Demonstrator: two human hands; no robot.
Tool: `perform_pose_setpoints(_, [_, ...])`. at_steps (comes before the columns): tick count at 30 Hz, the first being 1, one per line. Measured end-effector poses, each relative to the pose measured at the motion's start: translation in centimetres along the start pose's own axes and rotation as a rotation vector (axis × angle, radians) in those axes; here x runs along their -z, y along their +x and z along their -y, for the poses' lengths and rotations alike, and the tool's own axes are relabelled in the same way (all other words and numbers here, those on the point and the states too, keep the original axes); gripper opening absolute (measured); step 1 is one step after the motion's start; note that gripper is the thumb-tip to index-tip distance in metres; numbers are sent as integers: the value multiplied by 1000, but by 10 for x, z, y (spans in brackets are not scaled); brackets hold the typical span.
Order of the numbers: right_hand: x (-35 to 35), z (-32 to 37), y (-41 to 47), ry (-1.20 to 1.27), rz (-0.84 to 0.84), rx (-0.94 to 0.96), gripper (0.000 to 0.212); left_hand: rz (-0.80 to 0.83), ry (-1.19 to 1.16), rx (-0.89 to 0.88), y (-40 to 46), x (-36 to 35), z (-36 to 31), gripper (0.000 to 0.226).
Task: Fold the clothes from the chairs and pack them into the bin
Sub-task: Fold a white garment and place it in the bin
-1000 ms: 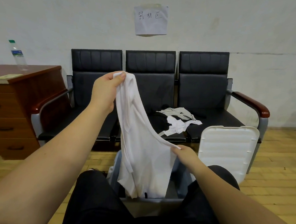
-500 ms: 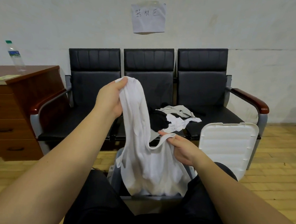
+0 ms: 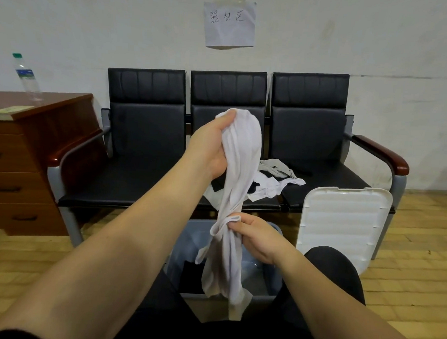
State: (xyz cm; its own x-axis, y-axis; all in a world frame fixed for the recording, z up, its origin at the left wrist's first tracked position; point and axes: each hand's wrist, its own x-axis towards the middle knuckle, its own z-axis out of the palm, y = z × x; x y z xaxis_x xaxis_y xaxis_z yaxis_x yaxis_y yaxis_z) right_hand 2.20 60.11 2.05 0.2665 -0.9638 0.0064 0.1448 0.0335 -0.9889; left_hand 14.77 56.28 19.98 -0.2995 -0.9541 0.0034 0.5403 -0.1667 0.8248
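left hand [image 3: 213, 148] grips top of white garment [image 3: 238, 185], held up at centre | right hand [image 3: 259, 240] pinches its bunched middle at 6 o'clock of the left | garment tail hangs into grey bin [image 3: 271, 283] between knees | more clothes [image 3: 273, 179] on chairs [image 3: 145, 149] at 1 o'clock | white lid [image 3: 344, 222] at 3 o'clock of bin

- White garment [image 3: 238, 185]: thin, soft cloth, matt, gathered into creases.
- Chairs [image 3: 226, 128]: black leather-like padding, slight sheen; grey metal frames; glossy reddish wood armrests.
- Bin [image 3: 272, 280]: translucent bluish plastic, smooth.
- Lid [image 3: 344, 222]: white ribbed plastic, matt.
- Desk [image 3: 37, 144]: polished reddish-brown wood.
- Bottle [image 3: 27, 78]: clear plastic.
- Wall sheet [image 3: 228, 23]: paper.
- Floor [image 3: 416, 270]: wood planks.
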Motion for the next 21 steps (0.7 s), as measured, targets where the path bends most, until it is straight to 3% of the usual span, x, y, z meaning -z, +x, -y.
perform_pose_setpoints(3, [-5,9,-1,260,-3,51,17,62,88,27,4,14,3,41])
perform_pose_setpoints(7, [-8,31,-2,478,-67,150,27,32,467,68,3,48,24,67])
perform_pose_setpoints(15, [-6,47,3,545,-171,167,23,-81,599,44,-41,121,112,37])
perform_pose_setpoints(21, [-11,53,4,619,-187,135,27,74,776,-3,-51,136,134,67])
